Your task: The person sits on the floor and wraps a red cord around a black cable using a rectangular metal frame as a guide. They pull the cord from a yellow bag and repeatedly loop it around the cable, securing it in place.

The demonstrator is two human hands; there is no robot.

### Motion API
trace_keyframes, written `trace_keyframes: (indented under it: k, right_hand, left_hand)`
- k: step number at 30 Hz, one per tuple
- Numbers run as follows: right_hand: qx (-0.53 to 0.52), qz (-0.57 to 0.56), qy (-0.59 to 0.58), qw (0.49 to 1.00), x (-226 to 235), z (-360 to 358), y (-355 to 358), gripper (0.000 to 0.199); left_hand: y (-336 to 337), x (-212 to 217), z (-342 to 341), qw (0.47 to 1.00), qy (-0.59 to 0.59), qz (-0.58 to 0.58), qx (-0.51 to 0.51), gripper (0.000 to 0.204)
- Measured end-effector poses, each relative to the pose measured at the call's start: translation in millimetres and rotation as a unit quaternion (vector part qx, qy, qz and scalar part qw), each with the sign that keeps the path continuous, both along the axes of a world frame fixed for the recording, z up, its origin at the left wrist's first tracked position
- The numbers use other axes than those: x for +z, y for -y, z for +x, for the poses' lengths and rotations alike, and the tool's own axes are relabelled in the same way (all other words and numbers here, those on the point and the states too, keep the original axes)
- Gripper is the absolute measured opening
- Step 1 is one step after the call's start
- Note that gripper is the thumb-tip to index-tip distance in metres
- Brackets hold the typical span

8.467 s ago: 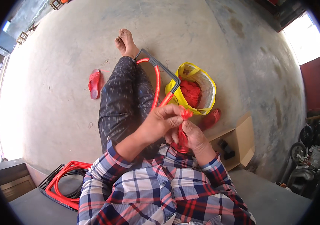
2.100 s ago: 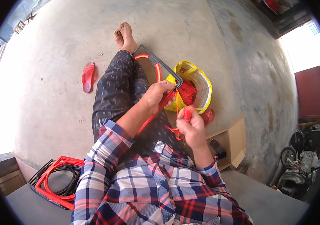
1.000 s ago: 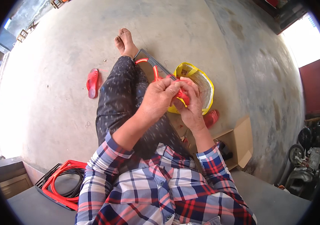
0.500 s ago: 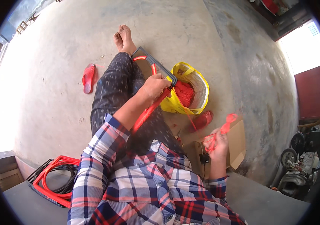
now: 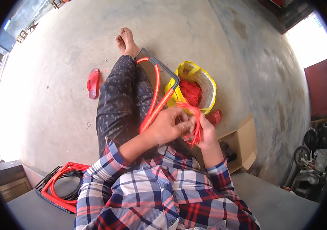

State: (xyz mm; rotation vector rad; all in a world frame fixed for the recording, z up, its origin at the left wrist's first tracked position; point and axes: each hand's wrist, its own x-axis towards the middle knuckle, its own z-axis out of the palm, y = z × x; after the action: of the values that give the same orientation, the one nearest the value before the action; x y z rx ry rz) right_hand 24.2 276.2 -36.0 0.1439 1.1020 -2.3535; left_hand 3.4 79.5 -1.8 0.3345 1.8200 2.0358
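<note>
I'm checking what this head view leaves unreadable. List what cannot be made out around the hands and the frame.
- Right hand: its grip on the red cord is covered by the left hand.
- Dark frame: its near end is hidden behind the hands.
- Yellow bag: below the red cord on top, its contents are hidden.
- Cardboard box: the dark items inside are too small to identify.

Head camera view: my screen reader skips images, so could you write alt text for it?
A person seated on a concrete floor works red cord between the left hand and right hand, beside a dark frame partly wrapped in red, lying on the outstretched leg. A yellow bag of red cord, an open cardboard box, a red sandal and stacked frames lie around.
</note>
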Motion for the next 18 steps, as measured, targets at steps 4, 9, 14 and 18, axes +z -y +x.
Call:
trace_keyframes:
  k: [4, 9, 14, 18]
  right_hand:
    - [0.014, -0.052, 0.016, 0.998, 8, -14, 8, 0.044]
    - [-0.041, -0.029, -0.014, 0.999, 15, -14, 25, 0.044]
    - [0.043, -0.106, 0.013, 0.993, 21, -12, 12, 0.048]
    - [0.049, -0.153, 0.024, 0.987, 18, -9, 16, 0.050]
  left_hand:
    - [10, 6, -3, 0.996, 0.076, 0.014, 0.043, 0.028]
    - [6, -6, -6, 0.966, 0.159, 0.205, 0.022, 0.032]
    - [6, 9, -7, 0.963, 0.150, 0.225, 0.020, 0.028]
    - [3, -3, 0, 0.972, 0.143, 0.186, 0.011, 0.023]
